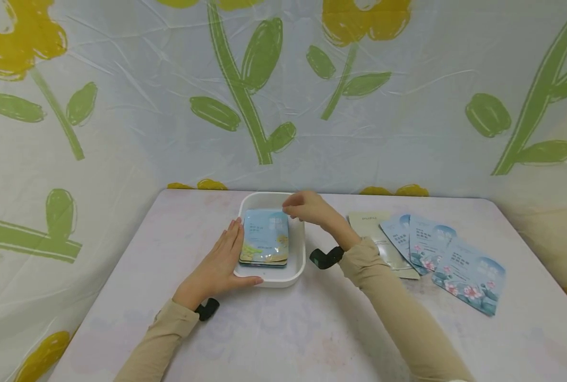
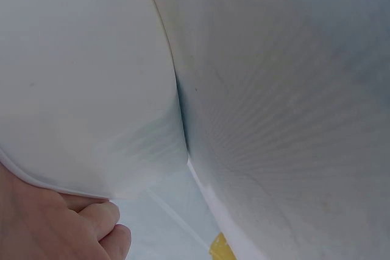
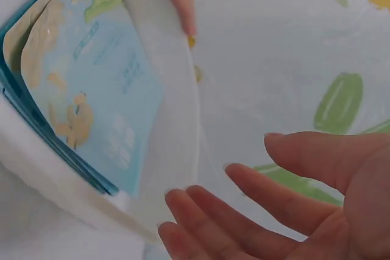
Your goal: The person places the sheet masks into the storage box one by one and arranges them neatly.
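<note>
A white tray (image 1: 300, 254) holds a stack of flat light-blue sachets (image 1: 266, 233) with yellow and green print at their lower end. My left hand (image 1: 218, 263) rests against the tray's left side, fingers stretched along the rim and thumb reaching over the front edge. In the left wrist view, fingers (image 2: 100, 223) lie at the rim beside the tray's pale outer wall (image 2: 91, 89). Over the tray's back right corner is my right hand (image 1: 312, 207), holding nothing. Its fingers are loosely bent and spread apart in the right wrist view, close to the stacked sachets (image 3: 103, 83).
Right of the tray, three blue sachets with pink flowers (image 1: 470, 277) lie fanned out, partly over a beige packet (image 1: 369, 225). A white cloth printed with flowers (image 1: 169, 106) hangs behind the pale table (image 1: 283, 339). Dark wrist camera mounts (image 1: 326, 258) sit at both wrists.
</note>
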`<state>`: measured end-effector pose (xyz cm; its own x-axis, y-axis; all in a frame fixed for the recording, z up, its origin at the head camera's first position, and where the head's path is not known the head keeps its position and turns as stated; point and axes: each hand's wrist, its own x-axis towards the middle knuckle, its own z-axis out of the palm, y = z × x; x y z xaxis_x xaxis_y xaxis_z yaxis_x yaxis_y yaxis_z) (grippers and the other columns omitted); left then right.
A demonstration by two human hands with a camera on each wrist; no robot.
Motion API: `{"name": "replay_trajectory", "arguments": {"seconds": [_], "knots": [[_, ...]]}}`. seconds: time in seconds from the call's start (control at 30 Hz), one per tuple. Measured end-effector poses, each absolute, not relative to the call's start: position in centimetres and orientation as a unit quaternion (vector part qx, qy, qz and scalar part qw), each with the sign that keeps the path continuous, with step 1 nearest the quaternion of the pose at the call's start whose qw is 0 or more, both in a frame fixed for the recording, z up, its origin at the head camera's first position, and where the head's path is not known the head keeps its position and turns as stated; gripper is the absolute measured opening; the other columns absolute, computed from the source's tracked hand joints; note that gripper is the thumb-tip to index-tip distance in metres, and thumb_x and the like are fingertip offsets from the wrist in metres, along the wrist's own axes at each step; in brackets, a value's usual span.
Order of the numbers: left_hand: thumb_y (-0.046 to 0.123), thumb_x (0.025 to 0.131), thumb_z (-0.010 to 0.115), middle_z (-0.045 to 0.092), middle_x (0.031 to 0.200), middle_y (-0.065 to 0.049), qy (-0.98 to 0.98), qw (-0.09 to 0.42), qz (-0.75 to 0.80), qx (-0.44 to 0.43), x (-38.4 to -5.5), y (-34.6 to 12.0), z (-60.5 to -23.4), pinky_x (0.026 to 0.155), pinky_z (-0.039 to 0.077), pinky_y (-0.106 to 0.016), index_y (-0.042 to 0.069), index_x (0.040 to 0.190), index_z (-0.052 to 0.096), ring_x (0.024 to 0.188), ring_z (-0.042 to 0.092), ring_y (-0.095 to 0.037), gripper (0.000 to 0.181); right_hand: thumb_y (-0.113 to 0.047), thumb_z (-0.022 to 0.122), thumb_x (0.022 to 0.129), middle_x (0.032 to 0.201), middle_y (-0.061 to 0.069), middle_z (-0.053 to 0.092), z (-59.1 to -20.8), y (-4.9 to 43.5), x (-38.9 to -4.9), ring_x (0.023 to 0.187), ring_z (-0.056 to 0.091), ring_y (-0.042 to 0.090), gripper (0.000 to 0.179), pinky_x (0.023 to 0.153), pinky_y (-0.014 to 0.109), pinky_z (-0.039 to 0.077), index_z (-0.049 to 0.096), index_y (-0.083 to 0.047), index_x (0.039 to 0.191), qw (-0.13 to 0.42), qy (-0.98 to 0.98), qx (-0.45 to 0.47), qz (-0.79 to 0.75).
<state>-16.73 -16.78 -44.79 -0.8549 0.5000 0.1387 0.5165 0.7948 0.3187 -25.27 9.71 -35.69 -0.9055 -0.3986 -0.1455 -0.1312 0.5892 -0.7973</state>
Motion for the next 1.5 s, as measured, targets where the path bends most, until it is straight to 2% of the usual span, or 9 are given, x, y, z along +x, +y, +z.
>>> {"name": "replay_trajectory", "arguments": {"seconds": [0.23, 0.5, 0.8, 0.93, 1.03, 1.17, 1.23, 1.33, 1.5], "knots": [[0.087, 0.077, 0.048, -0.009, 0.165, -0.017, -0.948, 0.021, -0.168, -0.27, -16.8, -16.8, -44.8, 0.123, 0.006, -0.042, -0.004, 0.156, -0.002, 0.152, -0.009, -0.024, 0.131, -0.02, 0.058, 0.099, 0.12, 0.019, 0.067, -33.7, 13.1, -24.0, 0.103, 0.065, 0.033, 0.036, 0.088, 0.042, 0.056, 0.063, 0.004, 0.125, 0.13, 0.876, -0.169, -0.433], [0.088, 0.077, 0.047, -0.009, 0.165, -0.018, -0.949, 0.022, -0.164, -0.269, -16.7, -16.8, -44.7, 0.123, 0.006, -0.043, -0.004, 0.156, -0.001, 0.152, -0.008, -0.026, 0.131, -0.026, 0.057, 0.101, 0.128, 0.023, 0.061, -32.8, 17.9, -22.9, 0.11, 0.064, 0.036, 0.043, 0.096, 0.049, 0.052, 0.058, 0.004, 0.132, 0.121, 0.874, -0.143, -0.448], [0.086, 0.078, 0.048, -0.01, 0.165, -0.017, -0.947, 0.02, -0.166, -0.272, -16.9, -16.8, -44.9, 0.123, 0.007, -0.043, -0.004, 0.156, 0.0, 0.151, -0.01, -0.024, 0.129, -0.028, 0.054, 0.104, 0.133, 0.022, 0.059, -32.3, 23.6, -21.2, 0.113, 0.062, 0.033, 0.045, 0.092, 0.037, 0.055, 0.054, 0.002, 0.137, 0.093, 0.883, -0.118, -0.444], [0.087, 0.077, 0.048, -0.01, 0.165, -0.017, -0.948, 0.021, -0.164, -0.272, -16.9, -16.8, -44.9, 0.123, 0.007, -0.044, -0.004, 0.156, 0.0, 0.151, -0.01, -0.024, 0.13, -0.027, 0.053, 0.104, 0.132, 0.022, 0.058, -32.7, 26.0, -20.6, 0.107, 0.065, 0.022, 0.044, 0.087, 0.026, 0.056, 0.055, 0.004, 0.135, 0.065, 0.884, -0.103, -0.451], [0.087, 0.077, 0.048, -0.01, 0.165, -0.017, -0.948, 0.022, -0.165, -0.272, -17.0, -16.9, -44.9, 0.123, 0.008, -0.045, -0.005, 0.156, 0.001, 0.151, -0.009, -0.025, 0.13, -0.028, 0.053, 0.104, 0.122, 0.013, 0.064, -33.0, 27.6, -19.9, 0.098, 0.066, 0.008, 0.044, 0.081, 0.018, 0.055, 0.057, 0.005, 0.132, 0.035, 0.887, -0.087, -0.453], [0.087, 0.077, 0.048, -0.009, 0.165, -0.017, -0.948, 0.02, -0.167, -0.269, -16.9, -16.9, -44.8, 0.123, 0.008, -0.044, -0.004, 0.157, 0.001, 0.152, -0.008, -0.025, 0.13, -0.032, 0.056, 0.102, 0.103, -0.017, 0.066, -33.6, 29.4, -18.7, 0.088, 0.064, -0.004, 0.046, 0.077, 0.013, 0.053, 0.058, 0.004, 0.132, -0.011, 0.889, -0.054, -0.454], [0.087, 0.077, 0.048, -0.009, 0.165, -0.017, -0.949, 0.019, -0.166, -0.268, -16.9, -16.9, -44.7, 0.123, 0.007, -0.044, -0.004, 0.157, 0.0, 0.152, -0.008, -0.026, 0.13, -0.034, 0.057, 0.102, 0.096, -0.026, 0.064, -33.9, 30.2, -18.1, 0.086, 0.062, -0.006, 0.048, 0.075, 0.011, 0.051, 0.058, 0.003, 0.132, -0.034, 0.893, -0.034, -0.448], [0.087, 0.077, 0.048, -0.01, 0.165, -0.017, -0.949, 0.018, -0.165, -0.269, -17.0, -17.0, -44.7, 0.123, 0.007, -0.044, -0.003, 0.157, 0.0, 0.152, -0.008, -0.026, 0.13, -0.037, 0.055, 0.102, 0.098, -0.027, 0.059, -34.6, 31.4, -17.3, 0.088, 0.056, -0.005, 0.052, 0.073, 0.009, 0.047, 0.055, 0.002, 0.135, -0.063, 0.894, 0.007, -0.444], [0.087, 0.077, 0.048, -0.011, 0.165, -0.016, -0.948, 0.015, -0.166, -0.27, -17.0, -16.9, -44.7, 0.123, 0.006, -0.043, -0.003, 0.157, -0.001, 0.151, -0.01, -0.024, 0.13, -0.038, 0.05, 0.103, 0.115, -0.014, 0.052, -36.3, 33.2, -16.2, 0.094, 0.047, -0.002, 0.056, 0.072, 0.009, 0.042, 0.049, 0.002, 0.141, -0.099, 0.888, 0.085, -0.441]]}}
